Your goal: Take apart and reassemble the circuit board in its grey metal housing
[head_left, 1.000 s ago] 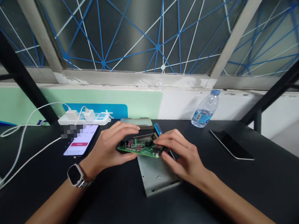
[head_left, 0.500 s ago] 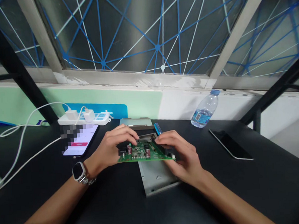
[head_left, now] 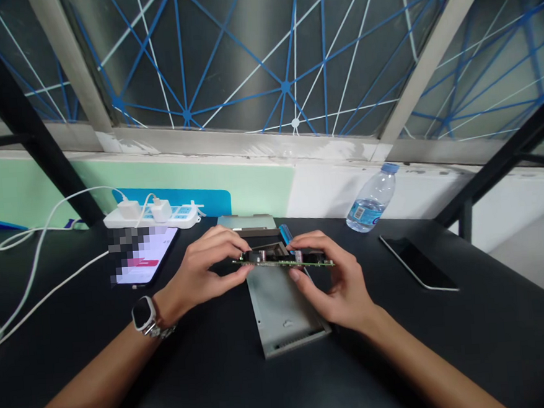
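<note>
A green circuit board (head_left: 280,262) is held nearly edge-on to me, with capacitors and dark connectors standing on its upper side. My left hand (head_left: 208,264) pinches its left end between thumb and fingers. At the right end, my right hand (head_left: 335,277) grips it, fingers on top and thumb below. Under the board a shallow grey metal case (head_left: 286,315) lies on the black table, its far part partly hidden by the board and my hands. A blue cylindrical thing (head_left: 286,234) stands out just behind my right fingers.
Another flat metal piece (head_left: 250,223) lies at the back by the wall. On the left are a lit phone (head_left: 150,259) and a white power strip (head_left: 179,215) with cables. To the right are a water bottle (head_left: 372,200) and a dark phone (head_left: 418,262).
The circuit board has tilted from showing its component side to nearly edge-on, and has shifted slightly up and right. Both hands still hold it; more of the metal case shows.
</note>
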`<state>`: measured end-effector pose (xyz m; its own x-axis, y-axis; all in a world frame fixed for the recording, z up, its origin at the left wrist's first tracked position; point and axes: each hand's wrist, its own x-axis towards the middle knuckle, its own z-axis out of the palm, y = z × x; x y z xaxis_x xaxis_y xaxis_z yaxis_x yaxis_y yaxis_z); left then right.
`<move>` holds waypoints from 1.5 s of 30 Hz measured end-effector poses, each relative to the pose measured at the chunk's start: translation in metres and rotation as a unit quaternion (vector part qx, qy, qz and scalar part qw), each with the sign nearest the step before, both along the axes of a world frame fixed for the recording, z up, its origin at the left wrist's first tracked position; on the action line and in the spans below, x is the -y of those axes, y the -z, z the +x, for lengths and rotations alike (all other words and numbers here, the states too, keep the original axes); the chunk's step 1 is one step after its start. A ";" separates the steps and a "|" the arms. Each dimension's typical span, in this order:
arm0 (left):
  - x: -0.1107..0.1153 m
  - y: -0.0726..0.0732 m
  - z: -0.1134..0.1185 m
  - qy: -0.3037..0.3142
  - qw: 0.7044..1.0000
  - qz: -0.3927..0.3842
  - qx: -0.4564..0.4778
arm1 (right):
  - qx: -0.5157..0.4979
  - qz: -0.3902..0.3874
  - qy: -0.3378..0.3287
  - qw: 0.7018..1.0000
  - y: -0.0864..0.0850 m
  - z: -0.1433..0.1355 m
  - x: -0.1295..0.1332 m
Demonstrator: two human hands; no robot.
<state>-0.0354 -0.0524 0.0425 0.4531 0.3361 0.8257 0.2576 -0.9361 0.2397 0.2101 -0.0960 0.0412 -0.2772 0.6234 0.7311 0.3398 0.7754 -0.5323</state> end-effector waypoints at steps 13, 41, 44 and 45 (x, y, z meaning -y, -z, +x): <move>0.004 -0.003 -0.005 -0.023 0.997 0.024 -0.067 | 0.073 0.045 0.037 0.996 -0.005 0.002 -0.003; -0.011 0.001 -0.016 -0.014 0.998 -0.044 -0.048 | -0.043 0.075 -0.096 0.992 0.002 0.000 -0.004; -0.010 0.001 -0.012 -0.004 0.999 -0.042 -0.010 | -0.053 0.086 -0.090 0.991 0.000 -0.002 -0.003; -0.009 0.001 -0.011 -0.001 0.999 -0.037 -0.001 | -0.056 0.086 -0.087 0.991 -0.001 -0.002 -0.003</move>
